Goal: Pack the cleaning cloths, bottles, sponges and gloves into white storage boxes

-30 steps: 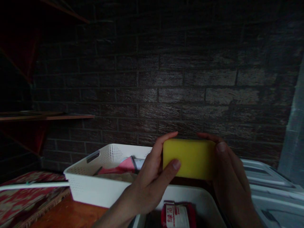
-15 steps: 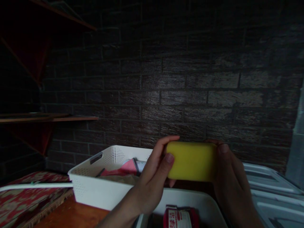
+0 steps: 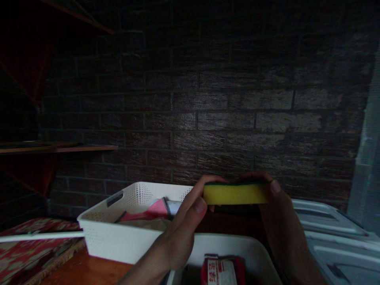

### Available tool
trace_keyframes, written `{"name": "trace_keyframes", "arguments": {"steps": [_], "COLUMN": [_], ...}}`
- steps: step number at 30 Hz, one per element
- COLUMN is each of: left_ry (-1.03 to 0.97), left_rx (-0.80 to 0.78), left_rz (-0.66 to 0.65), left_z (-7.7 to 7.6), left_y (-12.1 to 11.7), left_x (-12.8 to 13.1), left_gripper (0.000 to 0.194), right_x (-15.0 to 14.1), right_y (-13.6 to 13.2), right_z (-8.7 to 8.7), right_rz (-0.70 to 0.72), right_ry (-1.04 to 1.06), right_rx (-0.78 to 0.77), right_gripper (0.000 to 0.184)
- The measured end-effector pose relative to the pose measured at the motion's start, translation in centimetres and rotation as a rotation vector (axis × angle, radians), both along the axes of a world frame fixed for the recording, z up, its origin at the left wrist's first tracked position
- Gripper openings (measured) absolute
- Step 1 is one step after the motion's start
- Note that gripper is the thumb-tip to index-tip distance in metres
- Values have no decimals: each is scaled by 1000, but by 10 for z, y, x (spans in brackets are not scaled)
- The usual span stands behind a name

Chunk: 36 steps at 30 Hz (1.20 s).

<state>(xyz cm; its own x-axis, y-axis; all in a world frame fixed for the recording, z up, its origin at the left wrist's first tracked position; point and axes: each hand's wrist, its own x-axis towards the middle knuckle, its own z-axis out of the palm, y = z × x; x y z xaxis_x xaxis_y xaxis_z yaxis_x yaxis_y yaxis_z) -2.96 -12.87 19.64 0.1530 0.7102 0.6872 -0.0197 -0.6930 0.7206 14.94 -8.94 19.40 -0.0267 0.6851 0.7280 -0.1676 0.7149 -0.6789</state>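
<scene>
The yellow sponge [image 3: 236, 194], dark green along its top edge, is held aloft right of centre in the lower frame — the left hand [image 3: 185, 223] curled around one end, the right hand [image 3: 283, 223] closed around the other — so lifting looks done and letting go is not. At lower left, a perforated white basket [image 3: 118, 239] on the brown surface [image 3: 92, 267] holds a pink cloth [image 3: 158, 208] among other items, while the white tub [image 3: 234, 242] at bottom centre contains a red packet [image 3: 222, 271].

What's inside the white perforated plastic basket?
A pink, grey-edged piece, something beige and something white show; the left hand covers the basket at right, hiding anything there.
</scene>
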Motion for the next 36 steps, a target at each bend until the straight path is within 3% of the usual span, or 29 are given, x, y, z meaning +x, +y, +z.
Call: {"name": "trace_keyframes", "arguments": {"steps": [4, 7, 13, 17, 20, 22, 26, 31, 36], "left_ry": [-14, 11, 193, 253, 217, 190, 216, 263, 244], "left_rx": [23, 106, 307, 395, 387, 377, 496, 632, 646], "left_rz": [68, 129, 368, 439, 427, 417, 400, 402, 367], "left_z": [2, 1, 3, 1, -4, -6, -5, 1, 0], "left_y": [2, 2, 7, 10, 10, 10, 10, 10, 10], "left_x": [3, 4, -3, -3, -3, -4, -8, -11, -11], "left_gripper": [42, 30, 25, 33, 63, 71, 57, 62, 59], "right_x": [4, 6, 11, 10, 12, 14, 16, 15, 14], "right_y": [3, 4, 0, 1, 6, 8, 10, 7, 1], "right_z": [-2, -4, 0, 6, 5, 4, 1, 2, 4], "right_rz": [28, -76, -338, -429, -352, -279, -148, -19, -63], "right_ry": [-43, -124, -422, -636, -637, -599, -544, -488, -493], "right_rx": [42, 110, 366, 580, 505, 417, 335, 261, 254], "right_gripper": [37, 39, 44, 53, 53, 56, 56, 53, 52]}}
